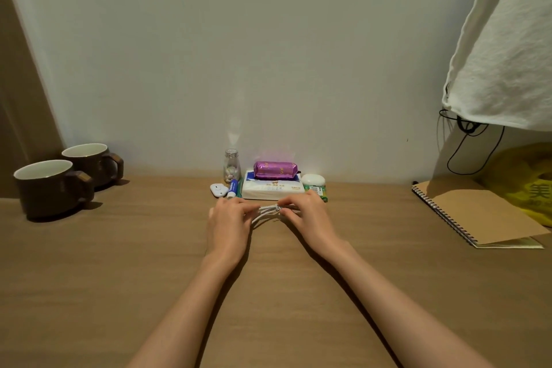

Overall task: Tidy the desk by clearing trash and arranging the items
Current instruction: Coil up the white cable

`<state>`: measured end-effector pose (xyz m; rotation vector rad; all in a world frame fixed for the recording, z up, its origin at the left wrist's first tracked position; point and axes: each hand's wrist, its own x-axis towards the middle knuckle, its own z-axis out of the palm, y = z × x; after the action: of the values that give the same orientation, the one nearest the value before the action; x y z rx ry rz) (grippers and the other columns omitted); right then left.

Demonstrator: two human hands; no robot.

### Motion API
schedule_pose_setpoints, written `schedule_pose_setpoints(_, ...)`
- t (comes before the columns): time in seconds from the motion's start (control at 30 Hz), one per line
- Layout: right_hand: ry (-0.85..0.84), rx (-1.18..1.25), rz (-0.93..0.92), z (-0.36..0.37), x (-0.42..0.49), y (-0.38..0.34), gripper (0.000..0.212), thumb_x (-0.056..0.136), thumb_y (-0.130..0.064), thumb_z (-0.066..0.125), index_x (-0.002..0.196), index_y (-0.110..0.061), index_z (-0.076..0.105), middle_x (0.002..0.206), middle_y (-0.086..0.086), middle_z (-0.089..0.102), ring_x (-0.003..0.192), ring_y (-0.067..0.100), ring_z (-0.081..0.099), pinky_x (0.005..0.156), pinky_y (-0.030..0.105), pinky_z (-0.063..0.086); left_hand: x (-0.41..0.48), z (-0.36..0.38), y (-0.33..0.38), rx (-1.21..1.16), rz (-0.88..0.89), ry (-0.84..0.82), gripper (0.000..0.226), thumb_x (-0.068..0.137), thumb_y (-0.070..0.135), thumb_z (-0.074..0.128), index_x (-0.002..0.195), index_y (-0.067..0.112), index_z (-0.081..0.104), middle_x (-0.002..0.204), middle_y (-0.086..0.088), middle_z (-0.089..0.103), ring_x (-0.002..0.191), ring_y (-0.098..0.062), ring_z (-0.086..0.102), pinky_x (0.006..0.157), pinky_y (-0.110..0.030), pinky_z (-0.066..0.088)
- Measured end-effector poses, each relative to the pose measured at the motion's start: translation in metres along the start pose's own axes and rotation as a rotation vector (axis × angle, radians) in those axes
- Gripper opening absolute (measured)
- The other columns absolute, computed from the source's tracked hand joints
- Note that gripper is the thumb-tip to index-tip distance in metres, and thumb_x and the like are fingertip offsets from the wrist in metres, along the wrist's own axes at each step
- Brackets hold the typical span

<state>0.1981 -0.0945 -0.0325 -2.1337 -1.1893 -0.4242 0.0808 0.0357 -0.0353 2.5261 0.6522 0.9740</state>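
A coiled white cable (267, 211) lies between my two hands at the middle of the wooden desk (119, 263). My left hand (228, 222) pinches its left end and my right hand (307, 215) grips its right end, fingers closed on the bundle. Just behind them, against the wall, sits a white tissue pack (272, 190) with a purple snack wrapper (276, 170) on top. Beside it are a small glass bottle of pills (232, 169), a blue-capped tube (232, 188), a small white gadget (218, 189), a white case (313, 179) and a green packet (319, 191).
Two dark brown mugs (52, 188) stand at the far left by the wall. A spiral notebook with a kraft cover (475, 212) lies at the right, next to a yellow plastic bag (528, 179). A white cloth (507, 54) and black cord hang above it.
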Motion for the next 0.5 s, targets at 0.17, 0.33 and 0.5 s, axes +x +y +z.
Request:
schedule_pose_setpoints(0.17,0.144,-0.146,-0.094,0.012,0.009,0.009,0.012,0.075,-0.024,0.079,0.087,-0.023,0.076,0.094,-0.005,0.070,0.090,0.015,0.045,0.075,0.034,0.041,0.014,0.007,0.001,0.046,0.039,0.069,0.019,0.088,0.021,0.062,0.099,0.031,0.074,0.097,0.005,0.072,0.088,-0.022,0.049,0.070,-0.032,0.029)
schedule_pose_setpoints(0.33,0.140,-0.264,-0.250,0.008,0.009,0.021,0.013,0.081,-0.032,0.073,0.091,-0.024,0.076,0.105,-0.003,0.067,0.095,0.021,0.047,0.077,0.037,0.045,0.024,0.015,-0.006,0.067,0.069,0.104,0.018,0.087,0.018,0.063,0.097,0.027,0.075,0.096,0.004,0.072,0.089,-0.023,0.048,0.070,-0.031,0.026)
schedule_pose_setpoints(0.5,-0.015,-0.338,-0.306,-0.003,0.003,0.037,0.033,0.080,-0.034,0.073,0.112,-0.025,0.070,0.110,-0.005,0.068,0.096,0.020,0.054,0.083,0.035,0.046,0.023,0.010,-0.009,-0.007,0.243,0.203,0.020,0.090,0.031,0.057,0.104,0.028,0.071,0.097,0.012,0.068,0.091,-0.014,0.050,0.074,-0.029,0.029)
